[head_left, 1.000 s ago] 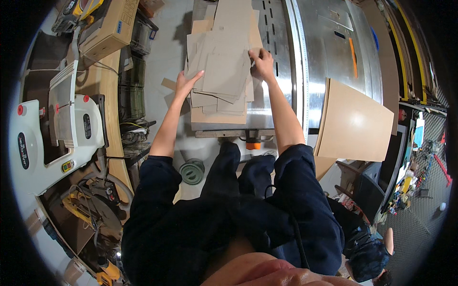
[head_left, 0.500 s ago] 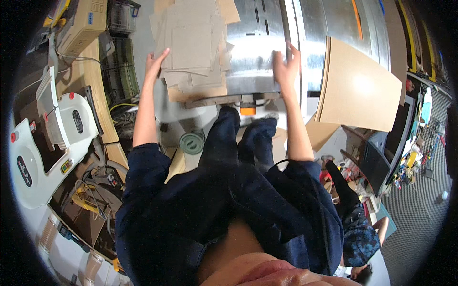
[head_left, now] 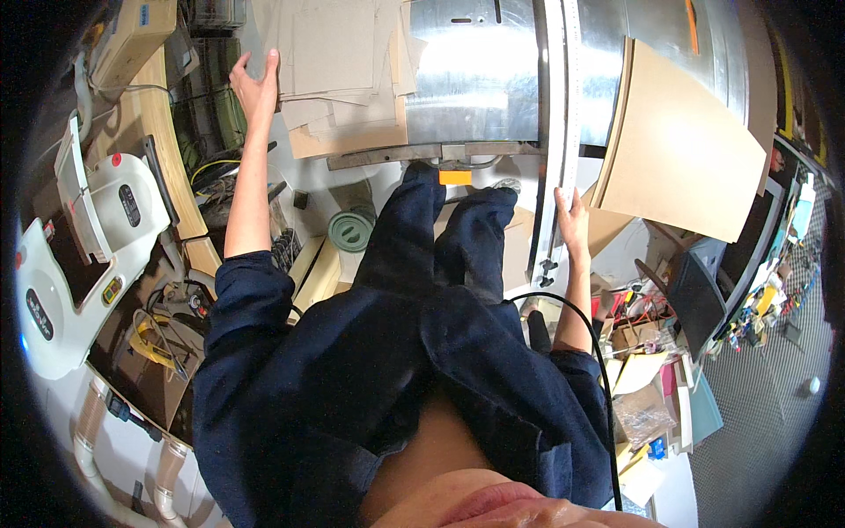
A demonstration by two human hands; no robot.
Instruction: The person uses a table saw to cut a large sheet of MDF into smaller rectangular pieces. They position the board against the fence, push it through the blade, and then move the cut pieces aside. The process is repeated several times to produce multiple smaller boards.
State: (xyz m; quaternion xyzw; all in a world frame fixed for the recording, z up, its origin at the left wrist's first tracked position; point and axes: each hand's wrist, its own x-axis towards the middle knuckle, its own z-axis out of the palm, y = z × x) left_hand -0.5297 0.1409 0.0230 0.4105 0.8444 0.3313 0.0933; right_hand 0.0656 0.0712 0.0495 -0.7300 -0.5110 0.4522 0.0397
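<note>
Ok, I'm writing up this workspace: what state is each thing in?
Cardboard sheets: unevenly stacked, lying flat
Left hand: open, beside the cardboard sheets
Right hand: at the metal rail, grip unclear
Large tan boards: stacked
Green round container: lid on

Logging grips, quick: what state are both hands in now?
Left hand: open, beside the cardboard stack.
Right hand: at the long metal rail; its grip can't be told.
</note>
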